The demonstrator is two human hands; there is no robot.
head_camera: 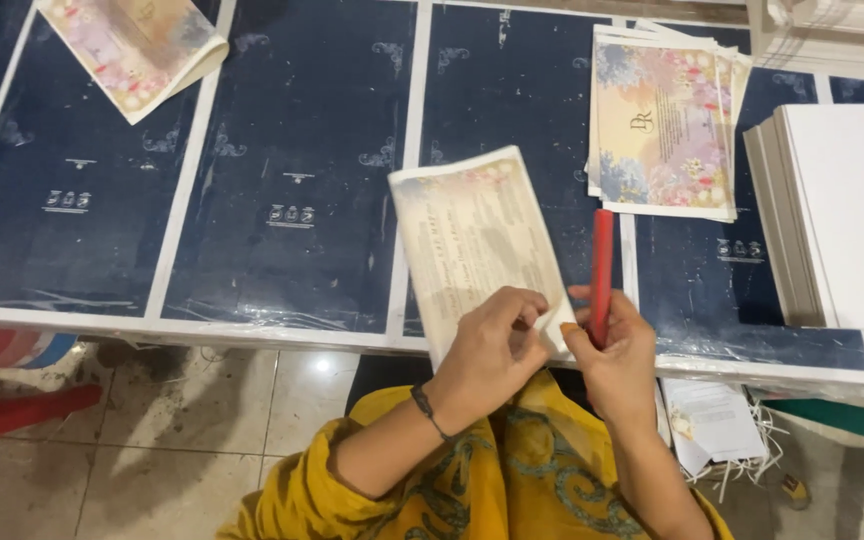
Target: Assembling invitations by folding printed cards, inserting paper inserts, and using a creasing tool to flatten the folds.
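My left hand pinches the near edge of a folded floral printed card that lies on the dark blue table. My right hand grips a red stick-shaped tool, held upright beside the card's right edge, and its fingers also touch the card's near corner. A thin dark band circles my left wrist. My sleeves are yellow with a blue pattern.
A stack of floral cards lies behind the red tool. A pile of white sheets sits at the right. One curled floral card rests at the back left. Papers lie below the table edge. Tiled floor is at the left.
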